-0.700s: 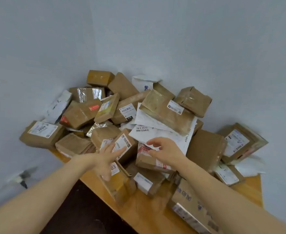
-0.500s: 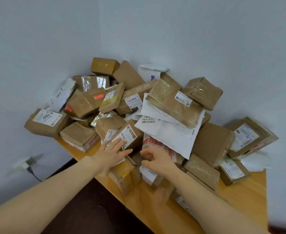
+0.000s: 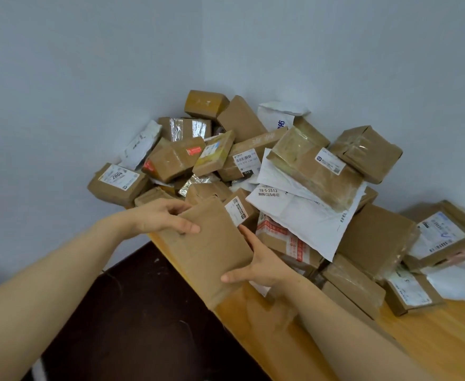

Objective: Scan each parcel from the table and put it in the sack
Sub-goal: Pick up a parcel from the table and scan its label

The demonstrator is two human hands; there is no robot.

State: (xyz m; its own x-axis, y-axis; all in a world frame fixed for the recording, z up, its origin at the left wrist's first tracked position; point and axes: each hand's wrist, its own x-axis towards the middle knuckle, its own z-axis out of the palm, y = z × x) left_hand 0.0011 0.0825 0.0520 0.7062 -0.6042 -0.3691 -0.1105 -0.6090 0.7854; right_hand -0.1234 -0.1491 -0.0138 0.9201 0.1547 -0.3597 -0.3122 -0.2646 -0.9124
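Gripped at opposite edges by the left hand (image 3: 165, 218) and right hand (image 3: 264, 266), the brown parcel (image 3: 212, 251) overhangs the table's (image 3: 432, 331) left edge above dark floor (image 3: 143, 325). The pile (image 3: 308, 171) crowds its right.

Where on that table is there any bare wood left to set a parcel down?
Bare table shows only at the near right, between the right forearm and the small labelled box, and in a strip just below the held parcel. Everything behind, up to the wall corner, is stacked parcels crowded around the white mailer.
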